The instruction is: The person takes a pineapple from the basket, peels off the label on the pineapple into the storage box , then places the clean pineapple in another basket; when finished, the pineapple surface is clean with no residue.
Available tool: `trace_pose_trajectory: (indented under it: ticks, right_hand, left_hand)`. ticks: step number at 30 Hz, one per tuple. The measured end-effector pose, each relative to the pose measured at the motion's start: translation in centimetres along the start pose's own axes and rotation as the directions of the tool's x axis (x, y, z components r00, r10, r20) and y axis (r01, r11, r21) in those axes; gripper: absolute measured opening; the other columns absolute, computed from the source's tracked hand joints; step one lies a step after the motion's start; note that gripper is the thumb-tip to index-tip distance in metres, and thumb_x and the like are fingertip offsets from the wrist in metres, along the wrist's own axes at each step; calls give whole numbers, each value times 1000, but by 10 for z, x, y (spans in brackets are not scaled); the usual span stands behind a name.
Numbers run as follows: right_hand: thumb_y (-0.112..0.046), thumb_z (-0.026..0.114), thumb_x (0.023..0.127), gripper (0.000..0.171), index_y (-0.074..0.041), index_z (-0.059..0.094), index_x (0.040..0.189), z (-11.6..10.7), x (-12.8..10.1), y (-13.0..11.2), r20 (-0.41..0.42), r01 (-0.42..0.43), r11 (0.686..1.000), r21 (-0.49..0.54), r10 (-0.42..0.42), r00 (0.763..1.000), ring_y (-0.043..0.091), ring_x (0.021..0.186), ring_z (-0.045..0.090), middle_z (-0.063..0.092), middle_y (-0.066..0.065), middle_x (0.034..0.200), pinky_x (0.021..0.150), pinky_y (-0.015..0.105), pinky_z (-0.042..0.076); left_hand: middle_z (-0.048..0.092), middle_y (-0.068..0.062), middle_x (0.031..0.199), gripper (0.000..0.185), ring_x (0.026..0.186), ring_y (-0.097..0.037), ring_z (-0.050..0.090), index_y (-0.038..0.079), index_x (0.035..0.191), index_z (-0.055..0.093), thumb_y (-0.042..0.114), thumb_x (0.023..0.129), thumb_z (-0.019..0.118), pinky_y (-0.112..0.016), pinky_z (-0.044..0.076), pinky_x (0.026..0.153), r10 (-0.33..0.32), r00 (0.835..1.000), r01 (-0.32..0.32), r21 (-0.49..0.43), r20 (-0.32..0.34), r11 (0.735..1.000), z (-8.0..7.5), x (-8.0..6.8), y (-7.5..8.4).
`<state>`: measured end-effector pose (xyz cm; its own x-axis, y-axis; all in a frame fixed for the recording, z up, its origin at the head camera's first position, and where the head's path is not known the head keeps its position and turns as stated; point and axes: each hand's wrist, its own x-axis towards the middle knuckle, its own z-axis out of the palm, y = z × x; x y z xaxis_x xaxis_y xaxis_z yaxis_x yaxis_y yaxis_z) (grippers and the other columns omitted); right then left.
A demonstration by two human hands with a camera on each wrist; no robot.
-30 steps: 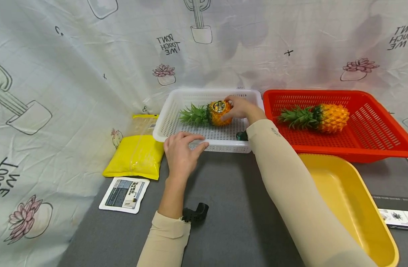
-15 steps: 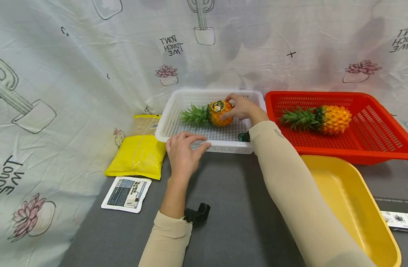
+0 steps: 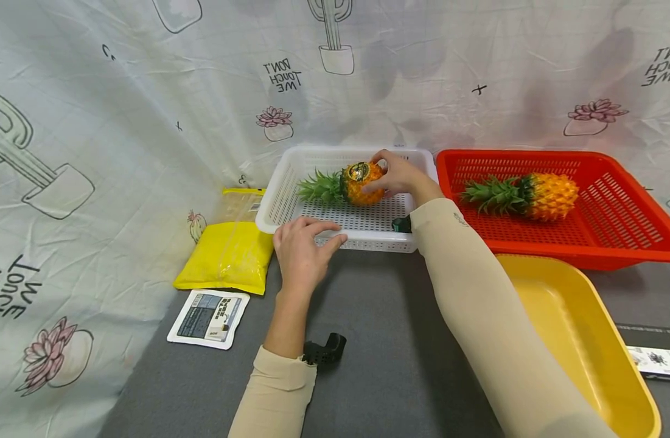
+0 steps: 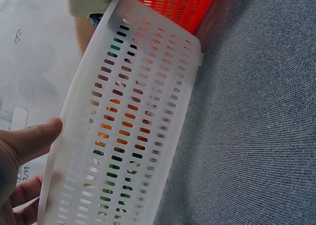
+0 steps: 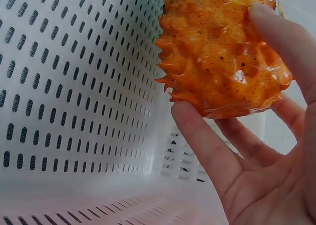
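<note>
A small orange pineapple [image 3: 366, 182] with a green crown and a dark round label lies sideways in the white plastic basket [image 3: 375, 239]. My right hand [image 3: 401, 176] grips its bottom end, with the thumb on one side and the fingers on the other. Spiky orange skin fills the space between thumb and fingers in the right wrist view. At the basket's front left, my left hand [image 3: 302, 252] holds the rim between thumb and fingers. Through the slotted wall, the left wrist view shows patches of orange and green.
To the right stands a red basket [image 3: 575, 246] holding another pineapple [image 3: 551, 196]. In front of it is a yellow tub [image 3: 565, 316]. A yellow packet [image 3: 225, 255] and a white printed pouch [image 3: 209, 319] lie left of the white basket. A printed curtain [image 3: 203, 91] hangs behind.
The right hand and the pineapple have shifted very slightly up and to the right in the head view. The left hand stays at the basket rim.
</note>
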<state>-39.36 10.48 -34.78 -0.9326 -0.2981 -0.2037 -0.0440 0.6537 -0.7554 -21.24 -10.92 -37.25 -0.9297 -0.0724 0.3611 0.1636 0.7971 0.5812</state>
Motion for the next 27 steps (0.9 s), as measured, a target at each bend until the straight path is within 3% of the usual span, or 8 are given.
trace_pose_trajectory:
  ticks: [7, 12, 27]
  right_hand:
    - [-26, 82, 89, 79, -13, 35, 152, -8, -7, 1, 0, 3, 990, 143, -3, 1000, 37, 126, 57, 44, 23, 150, 99, 49, 57]
    - [-29, 80, 90, 78, -14, 34, 152, -17, -11, -4, -7, 10, 979, 203, -9, 1000, 39, 119, 62, 46, 23, 145, 99, 49, 57]
    - [-31, 79, 90, 82, -17, 33, 156, -33, -42, -33, 28, 9, 983, 182, -14, 1000, 36, 113, 67, 51, 17, 143, 99, 46, 57]
  left_hand:
    - [71, -3, 119, 26, 121, -27, 58, 26, 110, 83, 39, 87, 83, -53, 26, 118, 0, 1000, 0, 4, 10, 1000, 3, -1, 4]
    - [71, -3, 118, 27, 120, -28, 58, 25, 110, 82, 40, 87, 82, -53, 27, 118, 8, 1000, -8, 3, 3, 1000, 4, 0, 6]
    - [70, -5, 123, 27, 123, -31, 56, 25, 111, 82, 41, 89, 81, -53, 26, 118, -12, 1000, 12, -5, 9, 1000, 4, -3, 1]
